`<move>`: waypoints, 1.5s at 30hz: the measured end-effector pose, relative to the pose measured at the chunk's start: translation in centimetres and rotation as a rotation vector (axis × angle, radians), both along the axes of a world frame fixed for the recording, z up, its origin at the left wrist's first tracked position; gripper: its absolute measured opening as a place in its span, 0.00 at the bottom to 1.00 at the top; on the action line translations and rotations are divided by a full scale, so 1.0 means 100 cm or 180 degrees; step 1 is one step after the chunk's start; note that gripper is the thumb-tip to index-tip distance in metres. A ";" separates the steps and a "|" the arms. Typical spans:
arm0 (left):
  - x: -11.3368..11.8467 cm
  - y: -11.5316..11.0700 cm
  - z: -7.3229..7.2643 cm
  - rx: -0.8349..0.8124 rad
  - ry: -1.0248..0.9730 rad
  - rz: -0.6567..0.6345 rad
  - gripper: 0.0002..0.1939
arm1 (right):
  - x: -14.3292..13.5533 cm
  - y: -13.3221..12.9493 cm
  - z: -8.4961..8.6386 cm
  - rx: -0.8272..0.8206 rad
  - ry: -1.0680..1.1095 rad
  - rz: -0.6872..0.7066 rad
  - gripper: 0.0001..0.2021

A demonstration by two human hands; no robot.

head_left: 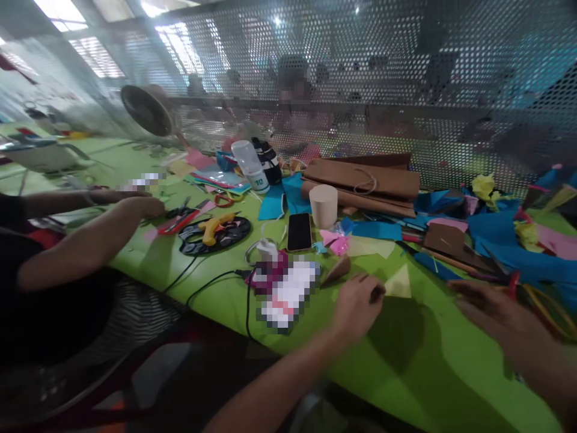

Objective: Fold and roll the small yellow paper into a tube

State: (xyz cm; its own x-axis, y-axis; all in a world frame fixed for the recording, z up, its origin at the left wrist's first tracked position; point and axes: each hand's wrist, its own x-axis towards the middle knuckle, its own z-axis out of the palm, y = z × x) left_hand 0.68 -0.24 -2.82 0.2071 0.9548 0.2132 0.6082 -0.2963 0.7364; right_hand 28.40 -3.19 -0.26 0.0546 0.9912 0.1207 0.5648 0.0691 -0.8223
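Both our hands hovered low in the frame, the left hand (356, 307) curled, fingertips on a pale green paper triangle (400, 282) just right of it on the desk (419, 361), the blurred right hand (489, 307) open and farther off.

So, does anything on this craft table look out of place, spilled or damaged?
Nothing looks spilled or broken. The green table is cluttered with loose paper scraps, and the yellow glue gun lies on its side on a black tray.

A long lime-green worktop (419, 361) runs beneath a perforated grey metal screen (406, 66), with a round black fan (146, 110) and bright ceiling light panels (67, 15) at left.
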 end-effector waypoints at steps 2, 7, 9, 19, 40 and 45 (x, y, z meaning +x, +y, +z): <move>0.000 -0.003 0.003 0.0117 -0.0227 0.0116 0.08 | -0.022 0.015 -0.008 -0.0602 0.0400 0.0220 0.21; 0.004 -0.010 0.009 0.0150 -0.0875 0.0115 0.08 | -0.064 0.030 -0.015 -0.0929 0.1463 0.0432 0.28; 0.005 -0.012 0.010 0.0044 -0.1082 0.0025 0.08 | -0.066 0.029 -0.016 -0.0800 0.1540 0.0494 0.26; 0.014 -0.001 0.029 -0.0174 -0.1146 -0.0385 0.19 | -0.050 0.016 -0.008 0.0473 -0.0186 0.0470 0.14; 0.037 0.027 0.006 -0.1636 -0.3046 -0.0630 0.22 | -0.037 0.014 -0.005 0.0774 0.0128 0.0065 0.10; 0.035 0.027 0.008 -0.1721 -0.3158 -0.0453 0.21 | -0.041 0.014 -0.003 -0.0001 0.0504 0.0007 0.17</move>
